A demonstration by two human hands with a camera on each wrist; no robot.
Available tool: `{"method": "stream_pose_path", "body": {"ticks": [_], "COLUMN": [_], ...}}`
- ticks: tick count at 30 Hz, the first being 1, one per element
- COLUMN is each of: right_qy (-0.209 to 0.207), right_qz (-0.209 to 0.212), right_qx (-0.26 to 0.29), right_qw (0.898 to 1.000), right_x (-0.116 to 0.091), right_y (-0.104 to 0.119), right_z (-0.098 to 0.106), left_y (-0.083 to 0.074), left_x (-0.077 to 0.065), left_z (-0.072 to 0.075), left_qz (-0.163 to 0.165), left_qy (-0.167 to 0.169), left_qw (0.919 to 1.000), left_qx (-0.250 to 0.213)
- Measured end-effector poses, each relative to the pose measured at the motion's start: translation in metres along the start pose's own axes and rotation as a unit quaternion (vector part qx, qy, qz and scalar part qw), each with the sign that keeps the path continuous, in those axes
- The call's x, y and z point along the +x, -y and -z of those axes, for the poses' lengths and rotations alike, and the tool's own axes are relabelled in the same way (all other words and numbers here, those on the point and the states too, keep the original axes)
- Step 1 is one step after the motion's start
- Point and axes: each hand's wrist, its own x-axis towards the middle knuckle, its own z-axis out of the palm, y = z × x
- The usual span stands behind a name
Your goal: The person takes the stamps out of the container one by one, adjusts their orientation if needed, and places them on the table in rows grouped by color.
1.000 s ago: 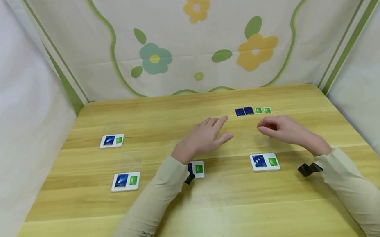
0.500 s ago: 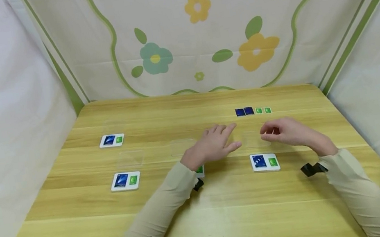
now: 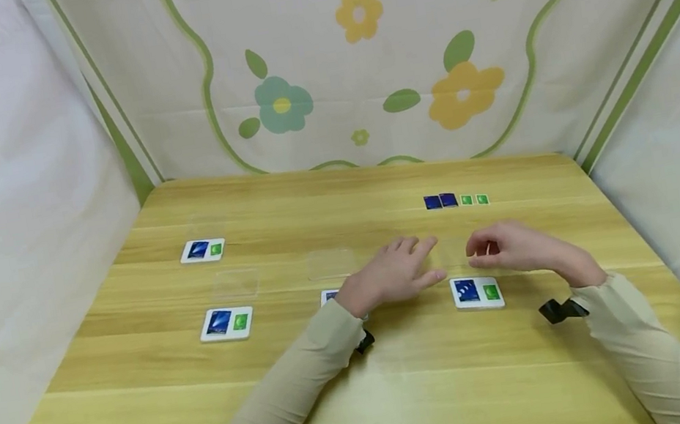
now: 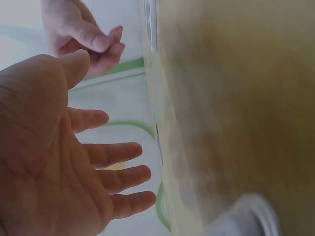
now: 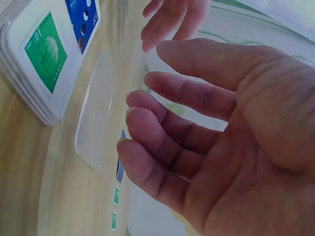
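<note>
My left hand (image 3: 390, 274) hovers over the middle of the table with fingers spread, holding nothing. To its right, my right hand (image 3: 512, 245) hangs with loosely curled fingers and nothing between them, as the right wrist view also shows. Just in front of the right hand lies a white case (image 3: 477, 292) bearing a blue moon-phase stamp and a green globe stamp (image 5: 47, 53). A clear plastic lid (image 5: 94, 113) lies flat behind that case, close to the right fingertips. Under the left wrist, a second white case (image 3: 328, 297) is mostly hidden.
Two dark blue stamps (image 3: 441, 202) and two small green stamps (image 3: 474, 199) lie in a row at the back right. Two more white cases, one nearer (image 3: 226, 324) and one farther (image 3: 202, 251), sit on the left. Clear lids (image 3: 236, 285) lie behind cases. Cloth walls border the table.
The left hand has moved right and nearer the person, uncovering a clear lid behind it. The right hand has come slightly nearer too. Cases and stamps stay in place.
</note>
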Motion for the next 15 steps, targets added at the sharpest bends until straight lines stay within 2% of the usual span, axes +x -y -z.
{"method": "stream_pose_path", "body": {"ticks": [7,11,15], "right_qy": [0.037,0.047,0.069], "right_qz": [0.012,0.016,0.004], "right_qx": [-0.008,-0.011,-0.01], "right_qw": [0.999,0.999,0.998], "right_x": [0.004,0.004,0.002], "right_y": [0.007,0.01,0.013], "right_z": [-0.004,-0.007,-0.01], "left_y": [-0.011,-0.016,-0.021], "left_x": [0.001,0.001,0.001], "left_z": [-0.004,-0.007,-0.01], "left_qz": [-0.007,-0.01,-0.006], "left_qy": [0.03,0.036,0.046], "left_qw": [0.9995,0.9993,0.9989], "left_qx": [0.002,0.0,0.011]}}
